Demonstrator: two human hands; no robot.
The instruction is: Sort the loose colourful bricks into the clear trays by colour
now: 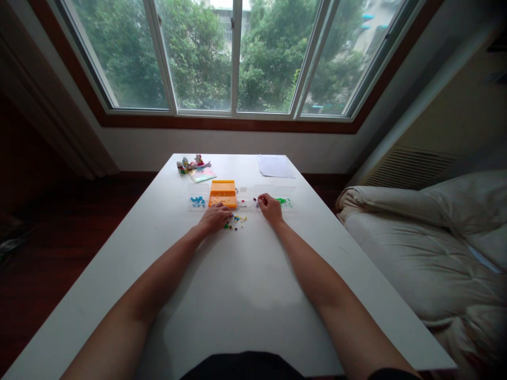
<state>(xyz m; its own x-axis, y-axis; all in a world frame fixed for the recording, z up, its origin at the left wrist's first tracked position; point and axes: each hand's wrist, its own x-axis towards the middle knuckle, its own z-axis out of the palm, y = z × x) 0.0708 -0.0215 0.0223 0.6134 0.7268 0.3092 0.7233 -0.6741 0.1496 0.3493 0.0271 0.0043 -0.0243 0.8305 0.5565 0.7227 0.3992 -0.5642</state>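
Observation:
My left hand (215, 216) rests palm down on the white table (237, 295), fingers curled over a small heap of mixed coloured bricks (236, 220) just in front of an orange tray (223, 193). My right hand (270, 208) lies to the right, its fingers pinched at a tiny dark piece near a clear tray with green bricks (282, 201). A clear tray with blue bricks (197, 200) sits left of the orange tray. What the fingers of either hand hold is too small to make out.
A small built toy figure group (189, 164) and a colourful booklet (202, 174) lie at the far left of the table, a white sheet of paper (274, 165) at the far right. A cream sofa (431, 237) stands right of the table, windows behind.

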